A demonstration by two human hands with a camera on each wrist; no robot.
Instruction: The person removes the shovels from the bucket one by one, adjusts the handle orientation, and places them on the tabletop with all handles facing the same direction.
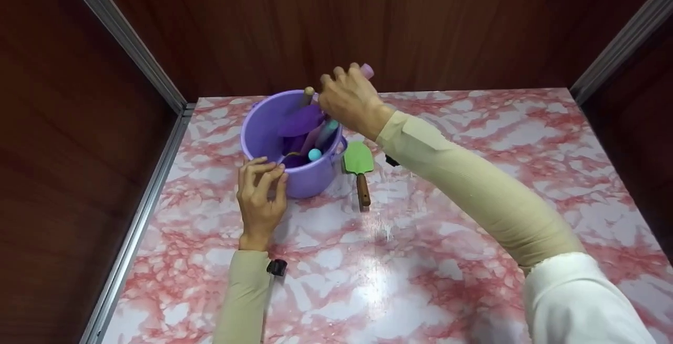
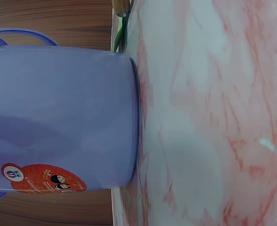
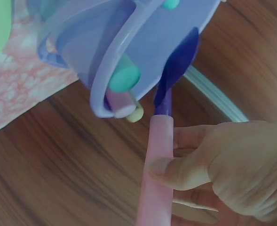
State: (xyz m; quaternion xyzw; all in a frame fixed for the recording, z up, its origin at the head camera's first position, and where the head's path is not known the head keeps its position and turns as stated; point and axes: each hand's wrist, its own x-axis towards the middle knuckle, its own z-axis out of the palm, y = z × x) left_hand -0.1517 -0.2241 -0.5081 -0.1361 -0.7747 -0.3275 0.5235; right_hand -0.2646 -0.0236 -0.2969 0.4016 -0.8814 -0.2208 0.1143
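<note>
My right hand grips the pink handle of a small trowel, just above the far right of a purple bucket. The trowel's purple blade points down into the bucket's mouth. With its fingers bent over the near rim, my left hand holds the bucket. Inside stand more handles: one wooden-tipped, one turquoise-ended and one pink. A turquoise round end shows lower down; what it belongs to is hidden.
A green trowel with a brown handle lies right of the bucket on the red-and-white marbled table. Dark wood panels rise behind and at both sides, with metal rails along the edges.
</note>
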